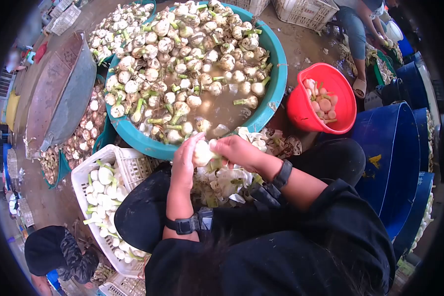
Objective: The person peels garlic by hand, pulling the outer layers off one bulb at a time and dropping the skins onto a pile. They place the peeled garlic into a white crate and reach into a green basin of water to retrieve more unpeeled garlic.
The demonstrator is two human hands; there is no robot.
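Note:
Both my hands meet above my lap, at the near rim of a green tub [278, 84] that holds murky water and many muddy garlic bulbs. A pale garlic bulb [202, 155] is between them. My left hand [183, 160] is closed around its left side, palm inward. From the right, my right hand [238, 152] grips the same bulb, with thumb and bent fingers at its edge and a green stem below. Whether the right fingers also pinch a strip of skin is too small to tell. Under the hands lie loose garlic skins [222, 183].
At my left knee stands a white crate [79, 177] of cleaned garlic bulbs. A red bucket [348, 93] with peeled pieces is at the right, beside tall blue barrels [380, 148]. A metal cart [59, 93] stands far left. Other people sit at the upper right and lower left.

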